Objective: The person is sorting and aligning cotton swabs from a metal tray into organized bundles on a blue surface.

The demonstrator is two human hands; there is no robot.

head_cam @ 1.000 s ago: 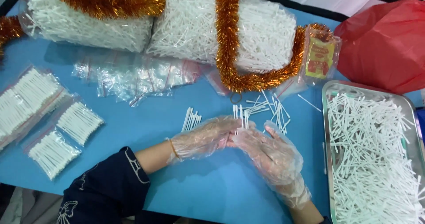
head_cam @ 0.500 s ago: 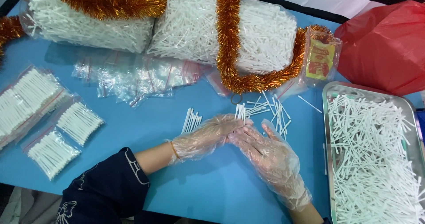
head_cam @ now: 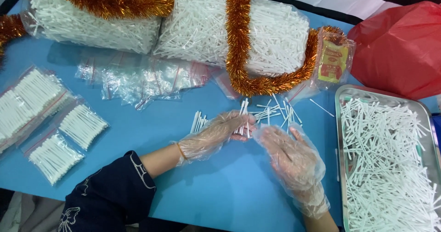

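Both my hands wear clear plastic gloves over a blue table (head_cam: 220, 195). My left hand (head_cam: 216, 133) is closed on a small bunch of white cotton swabs (head_cam: 243, 117), whose ends stick up past the fingers. My right hand (head_cam: 289, 156) lies open beside it, palm up, fingers spread and holding nothing. Loose cotton swabs (head_cam: 278, 110) are scattered on the table just beyond both hands. A small aligned pile of swabs (head_cam: 197, 121) lies left of my left hand.
A metal tray (head_cam: 342, 99) full of loose swabs sits at the right. Empty clear zip bags (head_cam: 138, 80) lie at centre left, filled swab packets (head_cam: 55, 131) at far left. Big swab bags wrapped in orange tinsel (head_cam: 239, 44) line the back, beside a red plastic bag (head_cam: 404, 48).
My right hand has drawn back from the left hand and opened wide. The left hand has kept the swab bunch and shifted slightly right.
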